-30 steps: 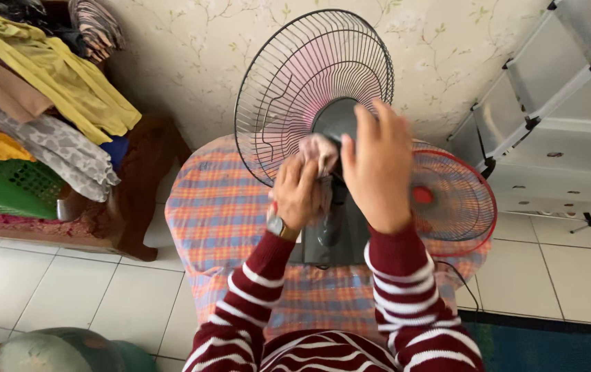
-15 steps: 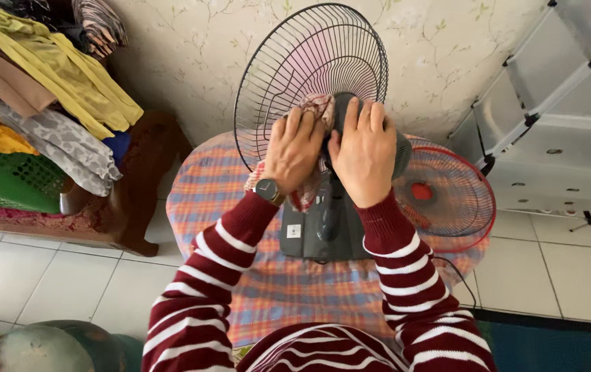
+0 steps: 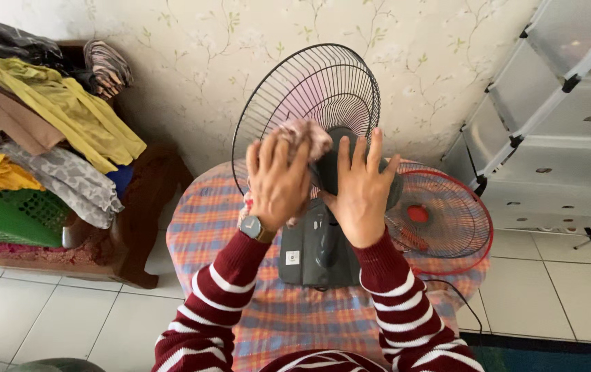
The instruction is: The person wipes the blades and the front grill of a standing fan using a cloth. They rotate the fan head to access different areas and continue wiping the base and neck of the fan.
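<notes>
Against the fan's motor housing [image 3: 330, 165], the left hand [image 3: 278, 182] presses a pinkish cloth [image 3: 306, 134], fingers together, while the right hand [image 3: 357, 193] rests beside it, fingers spread.

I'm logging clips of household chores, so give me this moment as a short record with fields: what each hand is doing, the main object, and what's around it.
left hand: left hand presses a pinkish cloth against the rear wire guard
right hand: right hand open, fingers spread on the dark motor housing
main object: grey fan base, front guard off
surface: plaid-covered table
beside fan: red-rimmed front guard lying flat
left side: pile of clothes, green basket
</notes>
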